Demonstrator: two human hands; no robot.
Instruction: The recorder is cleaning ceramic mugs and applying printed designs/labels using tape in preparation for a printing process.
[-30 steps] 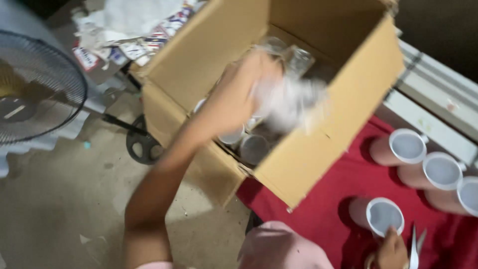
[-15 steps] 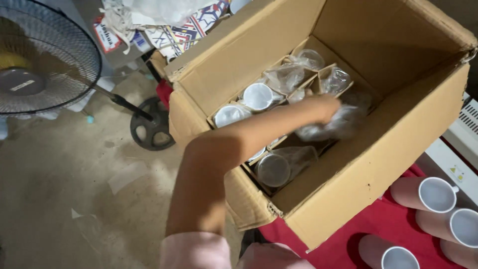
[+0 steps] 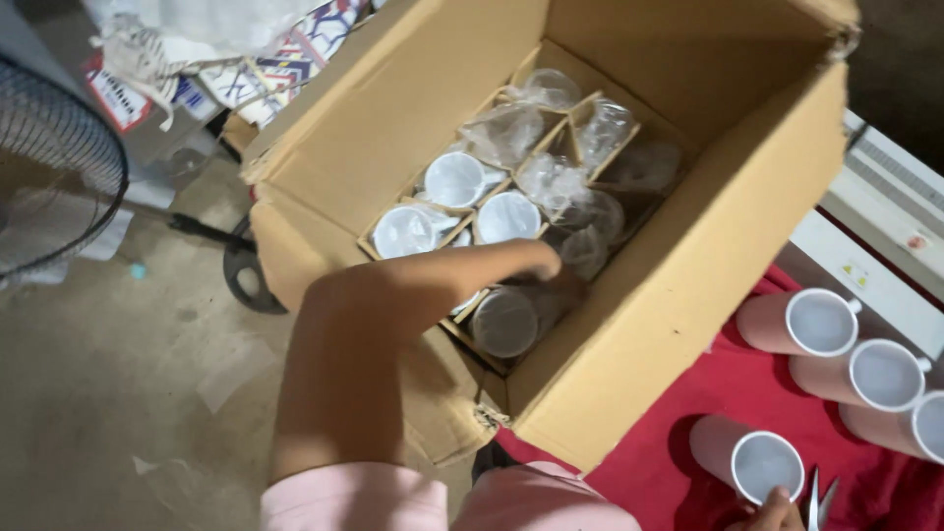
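Left hand (image 3: 551,270) deep in cardboard box (image 3: 688,324), fingers at a plastic-wrapped cup (image 3: 582,251) in the divider grid; grip hidden, cannot tell. Cups sit mouth-up in cells, kept apart. Right hand (image 3: 777,511) at bottom edge, pinching scissors (image 3: 816,497), touching pink mug (image 3: 752,460) on red cloth (image 3: 669,462). Tall box walls leave only upward room.

One cardboard box (image 3: 688,295); four pink cups (image 3: 821,323); maybe ten wrapped cups (image 3: 506,216).
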